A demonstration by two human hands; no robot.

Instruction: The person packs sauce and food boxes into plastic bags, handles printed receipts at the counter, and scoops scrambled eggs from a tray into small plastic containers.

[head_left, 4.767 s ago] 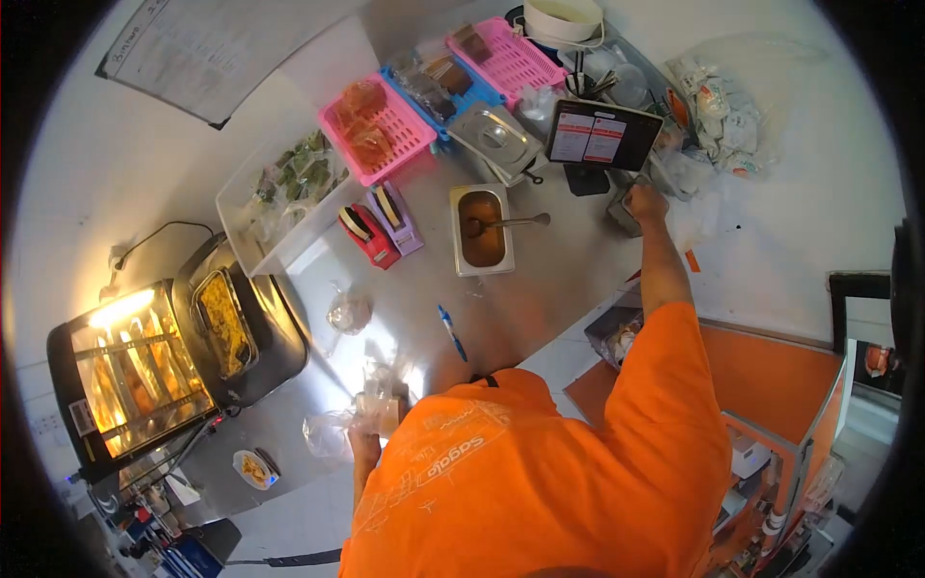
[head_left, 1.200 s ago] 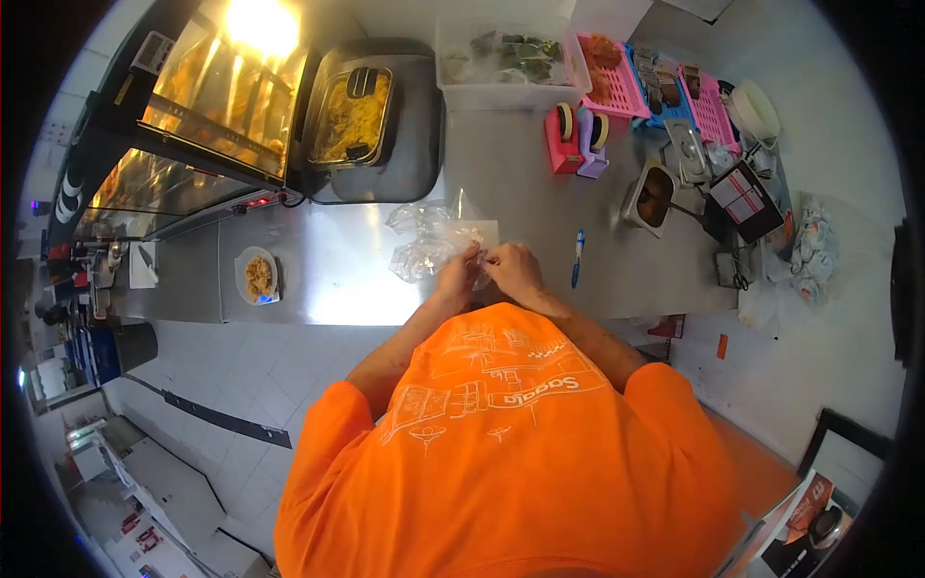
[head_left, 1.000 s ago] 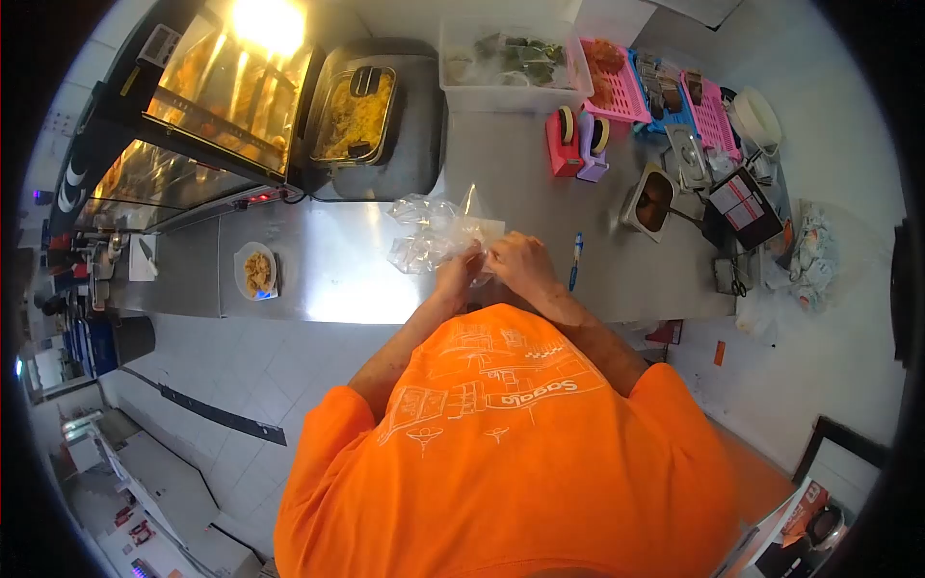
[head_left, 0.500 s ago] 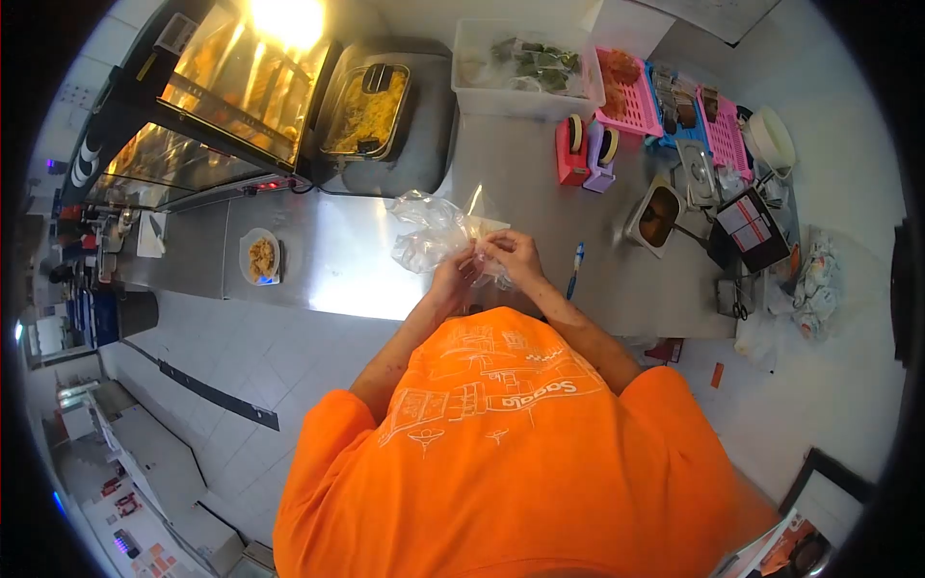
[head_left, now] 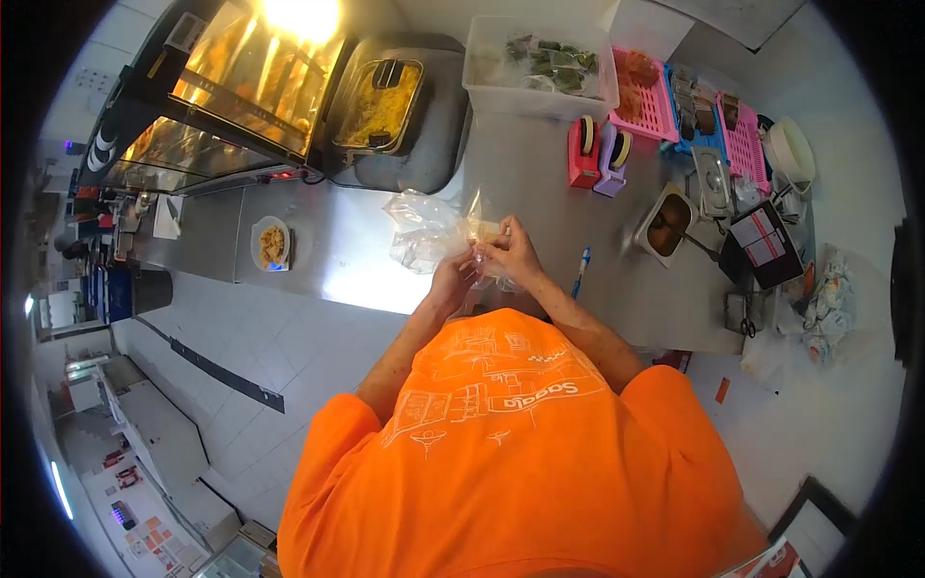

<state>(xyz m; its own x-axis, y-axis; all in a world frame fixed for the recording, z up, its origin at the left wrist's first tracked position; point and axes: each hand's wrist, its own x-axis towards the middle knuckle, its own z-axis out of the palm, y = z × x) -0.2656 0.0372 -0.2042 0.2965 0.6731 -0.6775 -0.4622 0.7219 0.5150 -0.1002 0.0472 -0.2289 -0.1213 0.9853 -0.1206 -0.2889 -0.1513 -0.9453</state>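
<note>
Both hands meet over the near edge of the steel counter (head_left: 540,183). My left hand (head_left: 455,279) is closed on the gathered part of a clear plastic bag (head_left: 419,234), which spreads out to the left of the fingers. Close against it, my right hand (head_left: 514,254) pinches the same plastic, its fingertips at the top. Behind the fingers is a small pale item in clear wrap (head_left: 482,229), too small to make out. A blue pen (head_left: 581,272) lies right of my right hand.
Tape dispensers, red (head_left: 583,164) and purple (head_left: 611,173), stand ahead on the right. Farther back is a clear bin (head_left: 540,101). Right lies a steel pan of sauce (head_left: 665,231); left are a bowl of food (head_left: 270,243), a yellow food tray (head_left: 381,106) and a lit glass cabinet (head_left: 241,87).
The view has shifted slightly, so the counter items sit farther right. My right hand's fingers have risen a little at the plastic, and the bag's folds have changed shape.
</note>
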